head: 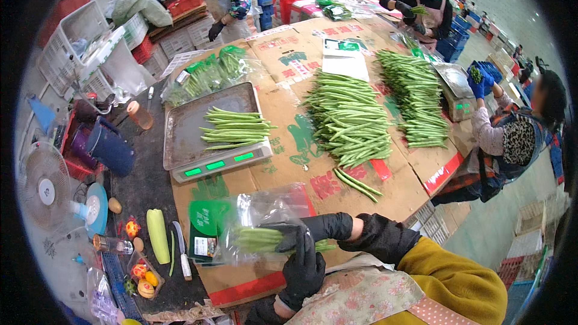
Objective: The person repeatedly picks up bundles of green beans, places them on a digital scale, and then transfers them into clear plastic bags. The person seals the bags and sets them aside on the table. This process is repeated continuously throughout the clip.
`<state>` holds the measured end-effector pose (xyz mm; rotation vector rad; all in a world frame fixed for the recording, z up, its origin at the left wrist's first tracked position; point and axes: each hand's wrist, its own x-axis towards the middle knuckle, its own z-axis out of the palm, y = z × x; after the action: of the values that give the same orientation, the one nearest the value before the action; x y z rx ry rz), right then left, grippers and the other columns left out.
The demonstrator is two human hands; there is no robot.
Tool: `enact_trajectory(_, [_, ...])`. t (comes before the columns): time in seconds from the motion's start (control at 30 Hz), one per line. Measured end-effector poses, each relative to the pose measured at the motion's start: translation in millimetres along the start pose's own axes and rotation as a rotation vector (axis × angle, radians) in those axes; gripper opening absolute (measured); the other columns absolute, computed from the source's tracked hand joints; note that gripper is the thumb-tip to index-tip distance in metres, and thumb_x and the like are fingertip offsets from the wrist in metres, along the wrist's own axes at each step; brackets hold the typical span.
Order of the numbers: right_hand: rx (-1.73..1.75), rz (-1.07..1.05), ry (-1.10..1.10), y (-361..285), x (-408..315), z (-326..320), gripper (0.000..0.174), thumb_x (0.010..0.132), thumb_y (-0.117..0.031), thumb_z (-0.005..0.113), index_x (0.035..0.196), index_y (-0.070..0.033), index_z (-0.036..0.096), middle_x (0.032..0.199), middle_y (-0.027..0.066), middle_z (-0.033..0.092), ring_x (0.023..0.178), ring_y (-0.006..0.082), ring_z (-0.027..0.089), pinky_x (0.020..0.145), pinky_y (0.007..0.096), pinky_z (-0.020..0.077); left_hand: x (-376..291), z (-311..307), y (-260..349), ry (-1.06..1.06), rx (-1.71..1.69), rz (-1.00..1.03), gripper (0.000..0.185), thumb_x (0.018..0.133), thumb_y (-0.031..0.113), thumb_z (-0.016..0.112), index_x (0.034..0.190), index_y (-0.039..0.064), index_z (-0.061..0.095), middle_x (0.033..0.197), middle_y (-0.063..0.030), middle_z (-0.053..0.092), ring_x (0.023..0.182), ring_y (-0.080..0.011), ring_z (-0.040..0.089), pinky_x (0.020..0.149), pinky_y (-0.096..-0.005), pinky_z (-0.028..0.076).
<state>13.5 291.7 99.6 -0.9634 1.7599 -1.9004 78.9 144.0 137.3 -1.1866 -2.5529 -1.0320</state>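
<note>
My right hand (311, 228), in a black glove, reaches into a clear plastic bag (271, 203) and grips a bunch of green beans (259, 239). The bean ends stick out past the bag's mouth, beneath my wrist. My left hand (305, 271), also black-gloved, is at the near edge of the bag's mouth, fingers pointing up; some fingertips are hidden against the plastic. Under the bag lie flat green-printed bags (205, 216) with a label. Beyond them, a digital scale (216, 169) carries a small bunch of beans (237, 128).
A large bean pile (350, 119) and a second pile (413, 99) cover the cardboard tabletop (289, 131). Filled bags (207, 74) lie behind the scale. Left are a knife (182, 248), a pale gourd (157, 236) and a fan (45, 189). A co-worker (510, 140) stands right; two others are farther back.
</note>
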Motion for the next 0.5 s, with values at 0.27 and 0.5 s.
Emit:
enact_trajectory(0.27, [0.178, 0.15, 0.33, 114.3, 23.4, -13.9, 0.021, 0.09, -0.013, 0.052, 0.102, 0.0, 0.062, 0.096, 0.0063, 0.065, 0.077, 0.0143, 0.054, 0.07, 0.0319, 0.0472, 5.5, 19.7, -44.4, 0.049, -0.23, -0.571, 0.088, 0.073, -0.001, 0.062, 0.146, 0.01, 0.014, 0.143, -0.0222, 0.033, 0.109, -0.0383, 0.054, 0.08, -0.0386, 0.049])
enact_trajectory(0.5, [-0.684, 0.201, 0.355, 18.5, 34.5, -28.3, 0.032, 0.082, -0.019, 0.059, 0.105, 0.003, 0.058, 0.089, 0.0237, 0.062, 0.074, 0.0321, 0.061, 0.069, 0.0388, 0.0489, 12.4, 19.1, -48.8, 0.232, -0.45, -0.669, 0.086, 0.073, -0.002, 0.061, 0.146, 0.009, 0.016, 0.146, -0.0202, 0.028, 0.117, -0.0351, 0.05, 0.086, -0.0387, 0.047])
